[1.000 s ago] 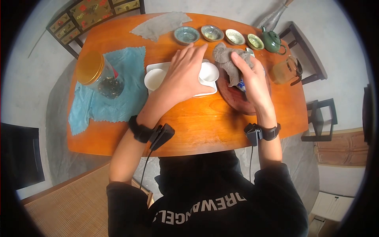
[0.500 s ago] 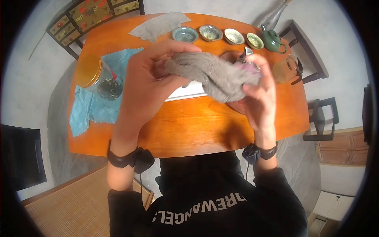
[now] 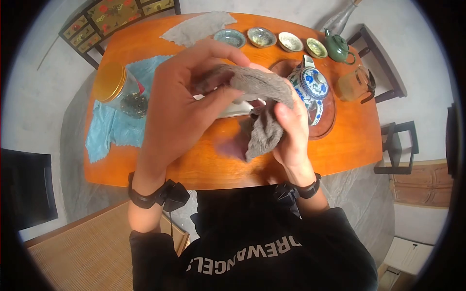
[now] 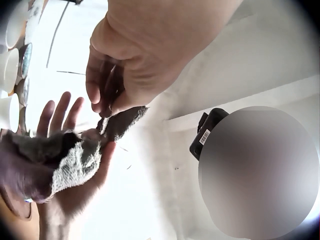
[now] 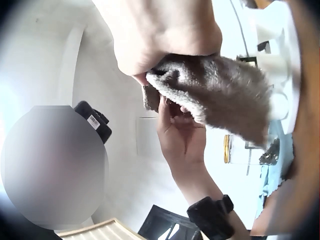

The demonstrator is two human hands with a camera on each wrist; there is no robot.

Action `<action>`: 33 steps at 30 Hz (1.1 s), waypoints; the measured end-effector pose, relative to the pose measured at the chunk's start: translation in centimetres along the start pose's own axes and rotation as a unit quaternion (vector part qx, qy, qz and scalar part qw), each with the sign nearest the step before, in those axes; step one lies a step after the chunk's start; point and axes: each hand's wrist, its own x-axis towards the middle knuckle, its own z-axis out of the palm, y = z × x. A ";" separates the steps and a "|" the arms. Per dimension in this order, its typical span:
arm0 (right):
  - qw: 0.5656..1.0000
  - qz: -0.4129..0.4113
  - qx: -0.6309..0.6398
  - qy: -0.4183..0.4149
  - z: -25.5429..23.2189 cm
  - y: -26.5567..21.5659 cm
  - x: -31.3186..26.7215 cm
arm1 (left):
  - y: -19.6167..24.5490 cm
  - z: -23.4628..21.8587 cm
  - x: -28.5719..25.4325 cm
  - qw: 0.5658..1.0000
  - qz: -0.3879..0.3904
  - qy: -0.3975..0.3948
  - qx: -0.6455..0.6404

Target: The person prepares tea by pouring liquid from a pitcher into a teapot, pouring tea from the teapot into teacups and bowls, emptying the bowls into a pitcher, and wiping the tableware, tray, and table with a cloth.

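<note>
A grey cloth is held up between both hands above the table. The left hand pinches one end between thumb and fingers, which the left wrist view also shows at the cloth. Against the cloth's other part lies the right hand, thumb over the fabric; in the left wrist view several of its fingers stand straight behind the cloth. A loose part hangs down, its tip blurred, with a purplish side showing. Behind the hands, a white tray is mostly hidden.
Right of the hands, a blue-and-white teapot stands on a round wooden tray. Several bowls, a green teapot and a glass pitcher stand behind. At left, a gold-lidded jar is on blue cloth.
The right hand took the grey cloth off the blue-and-white teapot and moved left and nearer the body. The left hand left the white cups, rose and took hold of the cloth.
</note>
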 end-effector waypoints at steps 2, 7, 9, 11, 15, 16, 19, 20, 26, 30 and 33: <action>0.988 0.065 0.140 -0.013 -0.4 0.4 -0.3 | -0.8 0.2 -0.1 1.000 -0.005 -0.028 -0.008; 0.955 0.128 0.269 0.000 -1.0 0.0 -0.2 | -0.8 0.2 0.3 0.999 0.038 -0.005 0.011; 0.950 0.133 0.283 -0.023 -1.1 0.4 -0.3 | -0.7 0.0 0.3 0.999 0.038 0.006 0.003; 0.994 0.097 0.048 -0.030 -0.7 1.3 -1.1 | 0.0 -0.2 0.4 0.995 0.040 0.082 -0.036; 0.944 0.275 0.159 -0.087 -2.7 2.4 -3.3 | 1.1 -0.4 0.4 0.983 0.069 0.139 -0.096; 0.910 0.273 0.305 -0.071 -2.0 2.9 -3.1 | 1.2 -0.4 0.3 0.986 0.049 0.111 -0.115; 0.837 0.254 0.481 0.061 0.8 2.3 -3.0 | 1.4 1.2 -1.1 0.983 -0.014 0.066 -0.172; 0.796 0.195 0.572 0.016 0.7 2.9 -2.9 | 1.4 1.8 -2.0 0.975 -0.058 0.051 -0.210; 0.884 0.138 0.445 -0.015 0.2 1.9 -2.1 | -0.2 2.2 -6.9 0.995 0.011 0.055 0.077; 0.957 0.132 0.258 0.025 0.5 2.6 -3.5 | -0.6 2.1 -8.7 0.984 -0.010 0.179 0.022; 0.963 0.122 0.241 0.011 1.0 2.8 -4.2 | -2.1 1.9 -8.0 0.986 -0.004 0.137 0.099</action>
